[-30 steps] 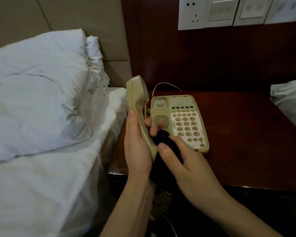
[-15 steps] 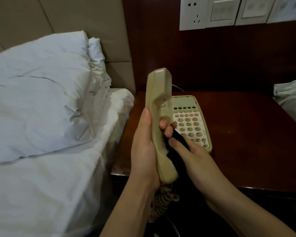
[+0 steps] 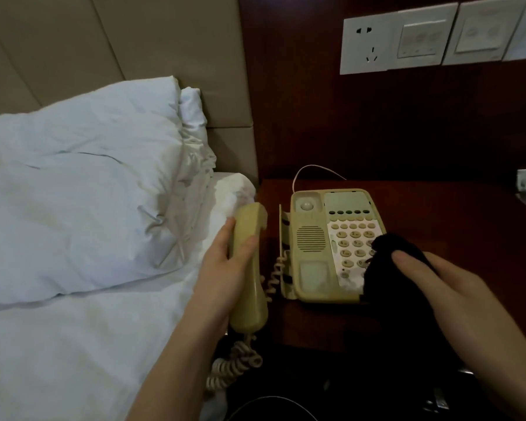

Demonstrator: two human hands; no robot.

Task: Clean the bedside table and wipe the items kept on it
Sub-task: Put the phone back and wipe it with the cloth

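Cream plastic, yellowed with age, made up the telephone base (image 3: 331,247) that sat on the dark wooden bedside table (image 3: 456,238), toward its left side. Our left hand (image 3: 222,278) gripped the handset (image 3: 248,268), fingers wrapped round its middle, lifted clear of the cradle and held over the gap between table and bed (image 3: 73,344). Our right hand (image 3: 438,293) clutched a dark cloth (image 3: 389,259), bunched against the lower right of the keypad.

We judged the step in hand to be wiping the base. Doing it well called for light strokes across the keys, then the bare cradle (easy to reach with the handset off), with the handset kept far enough left that the coiled cord (image 3: 234,366) hung slack rather than tugging the base.

The table's front edge ran just below the base, so strokes were better drawn sideways than toward us. To the right lay open wood; behind, a thin white wire (image 3: 310,170) looped near the wall panel.
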